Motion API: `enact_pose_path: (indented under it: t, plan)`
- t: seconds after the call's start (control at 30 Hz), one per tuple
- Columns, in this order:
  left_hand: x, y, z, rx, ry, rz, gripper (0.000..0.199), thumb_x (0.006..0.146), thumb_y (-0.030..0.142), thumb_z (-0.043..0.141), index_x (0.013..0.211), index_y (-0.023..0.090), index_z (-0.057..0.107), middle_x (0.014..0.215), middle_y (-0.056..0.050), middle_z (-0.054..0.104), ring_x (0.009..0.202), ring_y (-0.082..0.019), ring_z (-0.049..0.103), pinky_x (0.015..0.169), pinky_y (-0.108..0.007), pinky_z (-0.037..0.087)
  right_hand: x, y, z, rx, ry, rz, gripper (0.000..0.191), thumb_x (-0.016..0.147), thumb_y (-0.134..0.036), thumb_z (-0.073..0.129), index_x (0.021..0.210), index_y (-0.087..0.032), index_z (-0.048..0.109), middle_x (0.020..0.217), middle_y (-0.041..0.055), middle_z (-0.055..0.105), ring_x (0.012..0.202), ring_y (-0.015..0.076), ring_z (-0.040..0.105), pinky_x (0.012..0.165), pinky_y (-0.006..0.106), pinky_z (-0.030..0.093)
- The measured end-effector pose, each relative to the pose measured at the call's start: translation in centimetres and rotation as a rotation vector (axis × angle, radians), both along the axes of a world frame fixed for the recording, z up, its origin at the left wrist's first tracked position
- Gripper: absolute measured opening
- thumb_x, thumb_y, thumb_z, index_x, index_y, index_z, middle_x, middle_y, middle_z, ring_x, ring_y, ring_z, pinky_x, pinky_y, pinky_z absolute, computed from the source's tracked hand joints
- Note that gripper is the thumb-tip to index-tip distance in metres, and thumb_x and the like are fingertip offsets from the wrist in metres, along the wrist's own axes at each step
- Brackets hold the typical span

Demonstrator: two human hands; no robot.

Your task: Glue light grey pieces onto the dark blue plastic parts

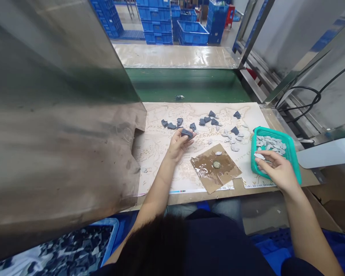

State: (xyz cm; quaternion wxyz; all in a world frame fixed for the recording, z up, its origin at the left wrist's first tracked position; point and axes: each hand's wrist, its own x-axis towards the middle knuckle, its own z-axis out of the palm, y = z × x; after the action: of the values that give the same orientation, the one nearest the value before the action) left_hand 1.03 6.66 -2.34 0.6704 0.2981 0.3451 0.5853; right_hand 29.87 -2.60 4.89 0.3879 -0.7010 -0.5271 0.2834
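At the far left, a large brown-stained panel (54, 161) hangs beside the bench. Beyond it run a green conveyor belt (186, 82) and, further off, stacked blue plastic crates (158, 23). A printed paper sheet (158, 161) covers the bench top, scattered with dark grey pieces (207, 120), all angular and rubbery-looking. The left hand (178, 145) lies palm up over the sheet, its fingers (189, 142) curled in narrow around one dark grey lump (186, 133), which sits against the fingertips with its top showing. Just to the right lies a square of brown cardboard (215, 170), smeared with wet brown liquid, with a small round metal cap (216, 164) on it. Past that, loose pale grey flakes (232, 140) lie on the sheet, near the dark pieces. Furthest right, the right hand (276, 170) sits over the edge of a teal plastic basket (290, 147) heaped with more flakes (271, 145) – its fingertips (264, 161) close narrowly on one pale flake (259, 156), held just above the basket.
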Motion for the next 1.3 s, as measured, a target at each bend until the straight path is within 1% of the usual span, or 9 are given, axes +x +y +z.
enact_pose_path:
  t: [0.1, 0.23, 0.37, 0.57, 0.7, 0.77, 0.9, 1.17, 1.3]
  plan:
    - [-0.1, 0.1, -0.2, -0.091, -0.062, -0.017, 0.025, 0.067, 0.024, 0.067, 0.09, 0.02, 0.055, 0.097, -0.002, 0.069, 0.105, -0.018, 0.065, 0.071, -0.019, 0.055, -1.1, -0.2, -0.1, 0.023, 0.022, 0.116, 0.034, 0.059, -0.051, 0.072, 0.076, -0.023, 0.067, 0.089, 0.0082, 0.066, 0.083, 0.0241, 0.062, 0.063, 0.034, 0.055]
    - [-0.2, 0.1, -0.2, -0.094, -0.099, -0.044, 0.023, 0.074, 0.02, 0.057, 0.097, 0.022, 0.056, 0.093, 0.0, 0.066, 0.108, -0.014, 0.064, 0.072, -0.017, 0.054, -3.0, -0.3, -0.1, -0.078, 0.091, 0.264, 0.037, 0.064, -0.051, 0.073, 0.087, -0.023, 0.07, 0.095, 0.0086, 0.07, 0.079, 0.0234, 0.066, 0.067, 0.035, 0.056]
    - [-0.2, -0.1, 0.1, -0.055, -0.059, -0.079, 0.021, 0.075, 0.023, 0.057, 0.096, 0.023, 0.056, 0.092, 0.001, 0.064, 0.104, -0.016, 0.065, 0.074, -0.022, 0.056, -5.0, -0.1, 0.1, -0.102, 0.193, 0.392, 0.037, 0.065, -0.053, 0.074, 0.082, -0.022, 0.067, 0.092, 0.0088, 0.071, 0.076, 0.0216, 0.067, 0.071, 0.036, 0.057]
    - [-0.1, -0.4, 0.0, 0.004, 0.021, -0.131, 0.03, 0.068, 0.031, 0.065, 0.093, 0.025, 0.051, 0.094, 0.001, 0.062, 0.106, -0.02, 0.064, 0.075, -0.027, 0.056, -7.2, 0.4, 0.0, -0.1, 0.399, 0.493, 0.035, 0.067, -0.048, 0.076, 0.081, -0.021, 0.058, 0.098, 0.009, 0.07, 0.086, 0.0209, 0.066, 0.08, 0.037, 0.055]
    - [0.1, -0.5, 0.0, 0.02, 0.028, -0.134, 0.034, 0.062, 0.031, 0.068, 0.091, 0.025, 0.051, 0.092, 0.002, 0.063, 0.101, -0.019, 0.065, 0.071, -0.025, 0.056, -8.1, 0.8, -0.7, 0.013, 0.496, 0.459, 0.031, 0.064, -0.042, 0.08, 0.077, -0.021, 0.062, 0.095, 0.0043, 0.066, 0.085, 0.0162, 0.062, 0.079, 0.03, 0.054]
    - [0.1, -0.6, 0.2, 0.009, 0.048, -0.132, 0.035, 0.061, 0.032, 0.069, 0.09, 0.024, 0.051, 0.092, 0.001, 0.063, 0.099, -0.019, 0.066, 0.071, -0.024, 0.055, -8.3, 0.9, -1.0, 0.006, 0.564, 0.408, 0.031, 0.061, -0.041, 0.082, 0.078, -0.022, 0.063, 0.085, 0.0018, 0.064, 0.078, 0.0143, 0.061, 0.075, 0.028, 0.053]
    - [0.2, -0.7, 0.2, 0.018, 0.077, -0.16, 0.035, 0.062, 0.034, 0.069, 0.091, 0.025, 0.051, 0.094, 0.001, 0.063, 0.102, -0.019, 0.064, 0.075, -0.027, 0.055, -8.4, 0.8, -1.2, -0.039, 0.635, 0.375, 0.04, 0.06, -0.046, 0.081, 0.09, -0.023, 0.068, 0.089, 0.0033, 0.066, 0.077, 0.0157, 0.061, 0.069, 0.029, 0.054]
    - [0.3, -0.7, 0.1, 0.038, 0.066, -0.172, 0.034, 0.062, 0.033, 0.068, 0.09, 0.025, 0.051, 0.091, 0.002, 0.062, 0.098, -0.018, 0.065, 0.075, -0.027, 0.055, -8.3, 0.5, -0.9, -0.036, 0.621, 0.383, 0.036, 0.069, -0.051, 0.074, 0.089, -0.023, 0.063, 0.087, 0.0037, 0.065, 0.076, 0.0162, 0.063, 0.061, 0.028, 0.054]
    - [0.3, -0.7, 0.2, 0.021, 0.058, -0.154, 0.034, 0.06, 0.031, 0.069, 0.089, 0.024, 0.053, 0.09, 0.002, 0.064, 0.093, -0.017, 0.066, 0.07, -0.024, 0.055, -7.9, 0.8, -2.2, -0.027, 0.452, 0.338, 0.04, 0.074, -0.05, 0.067, 0.1, -0.022, 0.056, 0.072, -0.0017, 0.058, 0.055, 0.01, 0.052, 0.045, 0.022, 0.042]
